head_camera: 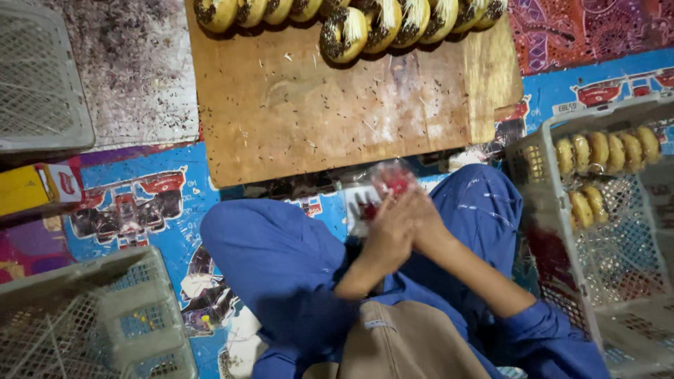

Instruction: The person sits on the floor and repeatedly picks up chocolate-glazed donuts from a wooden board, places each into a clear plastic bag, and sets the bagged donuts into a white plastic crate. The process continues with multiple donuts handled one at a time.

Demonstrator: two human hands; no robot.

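I sit cross-legged on a patterned mat in blue trousers. My left hand (385, 235) and my right hand (425, 223) are pressed together above my lap, both closed on a small clear plastic bag (393, 179) with red print that sticks up from between the fingers. Just beyond them lies a wooden board (337, 105) scattered with chocolate sprinkles. A row of ring doughnuts (351, 17) topped with chocolate sprinkles and grated cheese lines the board's far edge.
A grey plastic crate (554, 231) on my right holds bagged doughnuts (607, 151) in rows. A second mesh crate (98, 323) stands at the lower left, a third (38, 77) at the upper left. A yellow box (31, 188) lies at the left edge.
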